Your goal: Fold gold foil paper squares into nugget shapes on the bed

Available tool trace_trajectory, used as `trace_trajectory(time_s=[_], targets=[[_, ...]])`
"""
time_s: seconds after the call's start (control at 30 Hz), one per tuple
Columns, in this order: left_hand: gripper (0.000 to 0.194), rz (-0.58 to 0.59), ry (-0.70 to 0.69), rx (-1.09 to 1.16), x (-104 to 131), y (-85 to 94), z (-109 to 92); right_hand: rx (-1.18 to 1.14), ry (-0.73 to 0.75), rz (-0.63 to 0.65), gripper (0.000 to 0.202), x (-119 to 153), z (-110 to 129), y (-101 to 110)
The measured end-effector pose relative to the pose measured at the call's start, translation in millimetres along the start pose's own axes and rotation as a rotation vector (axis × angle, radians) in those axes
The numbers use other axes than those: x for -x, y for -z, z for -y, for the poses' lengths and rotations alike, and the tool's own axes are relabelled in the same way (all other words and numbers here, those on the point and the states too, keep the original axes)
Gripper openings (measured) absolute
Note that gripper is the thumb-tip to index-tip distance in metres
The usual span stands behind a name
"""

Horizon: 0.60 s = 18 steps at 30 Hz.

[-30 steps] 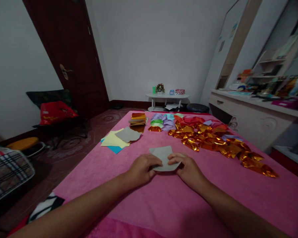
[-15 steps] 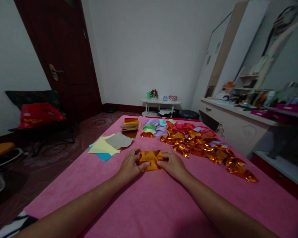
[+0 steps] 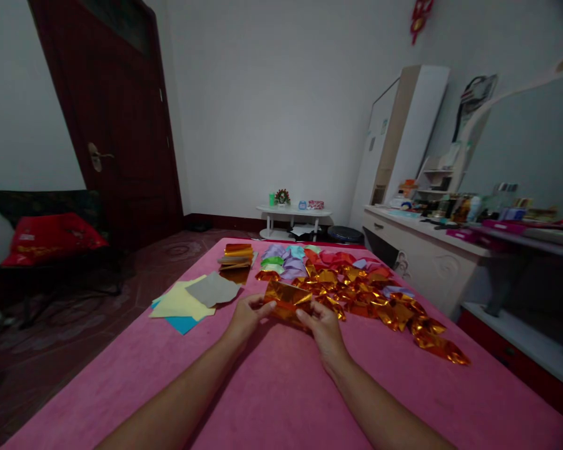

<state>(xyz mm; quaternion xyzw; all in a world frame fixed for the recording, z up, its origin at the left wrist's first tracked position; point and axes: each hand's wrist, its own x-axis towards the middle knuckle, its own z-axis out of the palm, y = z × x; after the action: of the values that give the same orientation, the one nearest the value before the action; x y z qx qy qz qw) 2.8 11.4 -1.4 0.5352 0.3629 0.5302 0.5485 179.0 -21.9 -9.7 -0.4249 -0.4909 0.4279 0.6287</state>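
Between my hands is a folded piece of shiny gold foil paper [image 3: 288, 302], creased across its middle. My left hand [image 3: 249, 317] pinches its left end, thumb on the near face. At the right end, the thumb and fingers of my right hand [image 3: 326, 325] grip it. Beyond it lies a heap of folded gold foil pieces [image 3: 370, 290], stretching to the right. Behind that are folded pieces of lilac paper [image 3: 293, 269], along with green and red ones. A stack of gold foil sheets [image 3: 237, 257] sits farther back on the left.
Left of my hands, a grey sheet [image 3: 213, 289] overlaps yellow paper [image 3: 182, 302] and blue paper [image 3: 184, 324] on the pink cloth [image 3: 263, 400]. A white dresser [image 3: 422, 240] stands on the right, and a chair with a red bag [image 3: 54, 237] on the left.
My hands have tilted the gold foil paper up off the cloth, and its near face now shows more. The camera view has tipped upward and turned slightly right.
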Motion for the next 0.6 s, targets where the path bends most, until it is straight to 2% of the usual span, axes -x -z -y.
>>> trace_trajectory(time_s=[0.1, 0.2, 0.27, 0.37, 0.43, 0.6], targets=[[0.031, -0.083, 0.025, 0.009, 6, -1.7, 5, -0.03, 0.032, 0.076, 0.033, 2, 1, -6], [0.033, -0.11, 0.0, 0.02, 13, -9.4, 6, 0.022, 0.024, 0.063, 0.038, 4, -2, -12], [0.043, -0.106, -0.039, 0.046, 17, -16.4, 5, 0.056, 0.014, 0.034, 0.04, 5, -6, -12], [0.071, -0.088, -0.061, 0.11, 21, -23.9, 4, 0.067, 0.002, 0.022, 0.042, 6, -10, -9], [0.078, -0.059, -0.047, 0.117, 22, -25.0, 5, 0.088, 0.004, -0.01, 0.042, 5, -11, -6], [0.053, 0.06, -0.08, 0.057, 22, -22.6, 4, 0.103, 0.089, -0.094, 0.03, 6, -1, -2]])
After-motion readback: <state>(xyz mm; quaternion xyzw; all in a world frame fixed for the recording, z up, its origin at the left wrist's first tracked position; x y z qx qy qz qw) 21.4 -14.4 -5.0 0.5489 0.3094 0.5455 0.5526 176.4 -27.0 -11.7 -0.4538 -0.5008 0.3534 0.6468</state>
